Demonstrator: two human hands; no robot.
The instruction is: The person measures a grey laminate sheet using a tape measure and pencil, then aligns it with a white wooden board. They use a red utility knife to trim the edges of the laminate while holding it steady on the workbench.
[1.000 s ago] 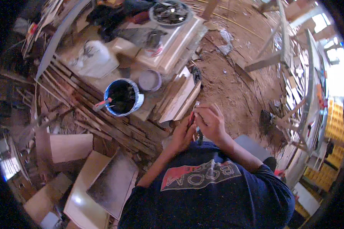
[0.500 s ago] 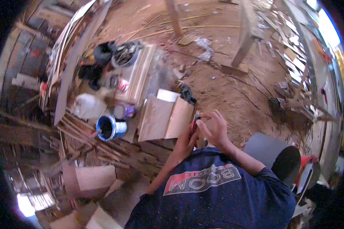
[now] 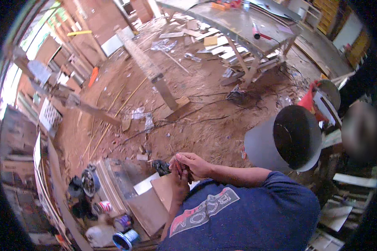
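In front of my chest, my left hand (image 3: 179,185) is wrapped round a small red and dark tool (image 3: 179,167), whose kind I cannot make out. My right hand (image 3: 197,165) meets it from the right, with fingers closed at the upper end of the same tool. Just beyond my hands lies a crumpled black plastic bag (image 3: 160,167). To their left are a light brown board (image 3: 162,190) and a white sheet (image 3: 145,184), resting on a larger brown panel (image 3: 148,213).
Paint cans (image 3: 122,223) and a blue-rimmed bucket (image 3: 127,240) stand at the lower left. A large grey cylinder (image 3: 259,144) is at my right. Wooden posts (image 3: 144,62) and cables cross the dirt floor. A workbench (image 3: 238,25) with a red-and-black power tool (image 3: 257,32) stands far right.
My view has swung to the right, bringing the workbench and the grey cylinder further in. My hands stay together on the small tool, with the right hand now closed more tightly over it.
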